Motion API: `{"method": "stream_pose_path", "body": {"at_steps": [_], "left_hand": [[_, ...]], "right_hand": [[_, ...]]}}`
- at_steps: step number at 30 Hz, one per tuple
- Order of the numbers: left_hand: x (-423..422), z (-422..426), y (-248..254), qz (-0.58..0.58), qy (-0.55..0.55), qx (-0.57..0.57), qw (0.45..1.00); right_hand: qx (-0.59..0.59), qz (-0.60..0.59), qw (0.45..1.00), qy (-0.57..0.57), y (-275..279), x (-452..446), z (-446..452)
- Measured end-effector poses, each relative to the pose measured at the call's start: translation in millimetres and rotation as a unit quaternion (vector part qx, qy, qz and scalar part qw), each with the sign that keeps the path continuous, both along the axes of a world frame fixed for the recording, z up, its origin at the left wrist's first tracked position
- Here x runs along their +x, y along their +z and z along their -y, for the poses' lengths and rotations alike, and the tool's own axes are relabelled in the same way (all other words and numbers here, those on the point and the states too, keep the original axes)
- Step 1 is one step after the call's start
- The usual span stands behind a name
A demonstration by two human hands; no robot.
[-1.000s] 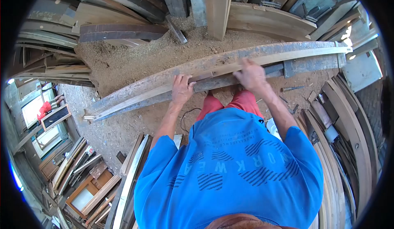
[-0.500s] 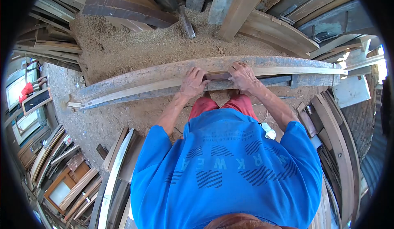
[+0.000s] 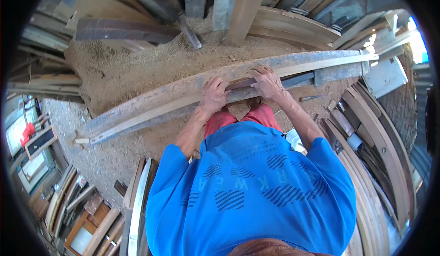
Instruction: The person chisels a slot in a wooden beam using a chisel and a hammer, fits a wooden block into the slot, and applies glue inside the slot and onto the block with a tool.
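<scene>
A long pale wooden strip (image 3: 133, 121) lies along a weathered bench beam (image 3: 151, 95) that crosses the view from lower left to upper right. Between my hands a short dark wooden block (image 3: 241, 84) rests on the strip. My left hand (image 3: 214, 94) is curled round the block's left end, and my right hand (image 3: 267, 82) grips its right end. The undersides of both hands' fingers are hidden.
Beyond the beam, sawdust (image 3: 137, 68) covers the ground below leaning planks (image 3: 250, 13). A chisel-like tool (image 3: 310, 98) lies right of my legs. Curved boards (image 3: 382, 150) are stacked at the right, more timber (image 3: 103, 231) at the lower left.
From a second ago, my left hand has moved rightward along the strip and my right hand has come in to the block's end. The camera view has also shifted and tilted.
</scene>
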State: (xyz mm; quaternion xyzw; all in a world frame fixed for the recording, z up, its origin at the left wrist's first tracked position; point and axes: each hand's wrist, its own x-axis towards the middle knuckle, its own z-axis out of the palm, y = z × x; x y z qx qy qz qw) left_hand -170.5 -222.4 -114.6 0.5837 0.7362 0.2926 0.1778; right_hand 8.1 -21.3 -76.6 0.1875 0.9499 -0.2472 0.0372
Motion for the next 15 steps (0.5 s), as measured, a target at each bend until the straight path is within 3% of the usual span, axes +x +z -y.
{"method": "stream_pose_path", "body": {"at_steps": [3,5,6,7,8,11,14,15], "left_hand": [[1,-1,3,-0.001,0.003,-0.004,1.000],[5,-9,21,-0.068,-0.004,-0.039,0.997],[7,-14,30,-0.100,-0.007,-0.058,0.993],[10,-23,37,-0.108,-0.021,-0.081,0.991],[13,-33,42,-0.118,-0.033,-0.104,0.987],[18,-58,29,-0.119,-0.076,-0.208,0.968],[10,-83,31,-0.124,-0.170,-0.285,0.935],[7,-88,35,-0.125,-0.209,-0.304,0.921]], "right_hand": [[-0.020,-0.091,0.981,-0.168,1,40,-10],[-0.037,0.020,0.937,-0.348,-12,79,-31],[-0.026,0.002,0.918,-0.396,-23,103,-40],[-0.064,0.050,0.866,-0.494,-19,115,-45],[-0.029,0.101,0.847,-0.521,-45,139,-56],[-0.081,0.170,0.772,-0.607,-88,166,-88],[-0.105,0.137,0.710,-0.682,-132,170,-118],[-0.109,0.139,0.721,-0.670,-172,185,-132]]}}
